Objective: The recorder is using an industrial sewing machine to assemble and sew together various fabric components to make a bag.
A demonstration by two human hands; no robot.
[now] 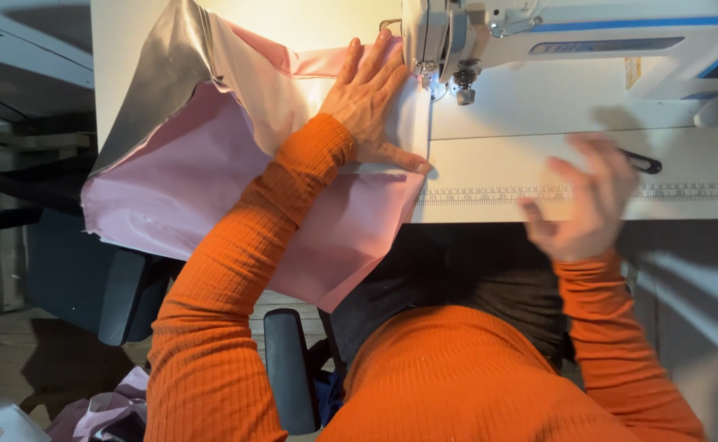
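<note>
Two hands in view. Left hand point(371, 102), fingers spread flat, pressed the pink fabric point(203, 172) on the counter point(522, 155) just left of the sewing machine point(539, 37) head, upper centre. Right hand point(584, 200), open and blurred, held nothing, above the counter's printed ruler point(490, 195). Most fabric hung off the counter's left edge, apparently unsewn; counter right of the needle lay open.

A white table point(539, 155) stood under warm lamp light. A dark chair point(289, 368) sat below its edge. Pale wooden floor point(15, 360) showed at lower left.
</note>
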